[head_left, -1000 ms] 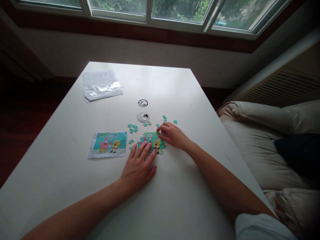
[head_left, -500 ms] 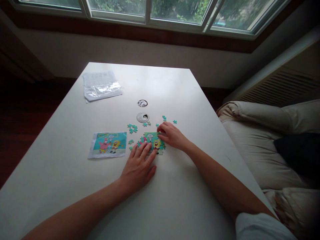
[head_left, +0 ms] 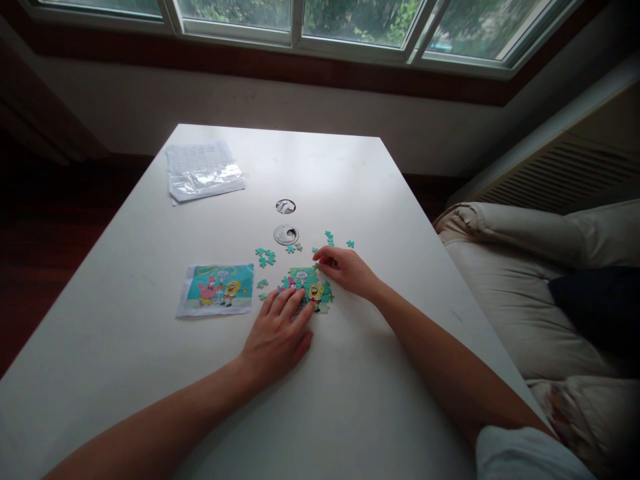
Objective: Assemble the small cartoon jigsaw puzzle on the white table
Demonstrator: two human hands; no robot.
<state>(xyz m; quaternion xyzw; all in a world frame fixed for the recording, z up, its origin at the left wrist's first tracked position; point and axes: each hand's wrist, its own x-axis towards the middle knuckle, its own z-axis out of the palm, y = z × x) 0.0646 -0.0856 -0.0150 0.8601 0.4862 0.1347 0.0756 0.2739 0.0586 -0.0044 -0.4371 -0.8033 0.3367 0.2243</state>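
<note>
A partly joined jigsaw puzzle (head_left: pixel 303 276) with cartoon figures lies on the white table. My left hand (head_left: pixel 280 328) rests on its lower left part, fingers spread and laid flat, covering some of the picture. At the puzzle's top right edge, my right hand (head_left: pixel 346 269) has its thumb and fingers pinched together at a small green puzzle piece (head_left: pixel 316 267), mostly hidden by the fingertips. Left of the puzzle lies a printed reference picture (head_left: pixel 220 289) of the same figures. Loose green puzzle pieces (head_left: pixel 265 257) are scattered above and to the left of it.
More loose pieces (head_left: pixel 329 237) lie beyond my right hand. Two round inset fittings (head_left: pixel 286 235) sit in the table (head_left: pixel 150 360) behind the puzzle. A clear plastic bag with papers (head_left: pixel 206 173) lies at the far left. A pale sofa (head_left: pixel 495 287) stands at the right.
My right hand has shifted slightly down and away from the puzzle's top edge, uncovering more of its right side. The puzzle has moved very slightly right and down. My left hand stays put.
</note>
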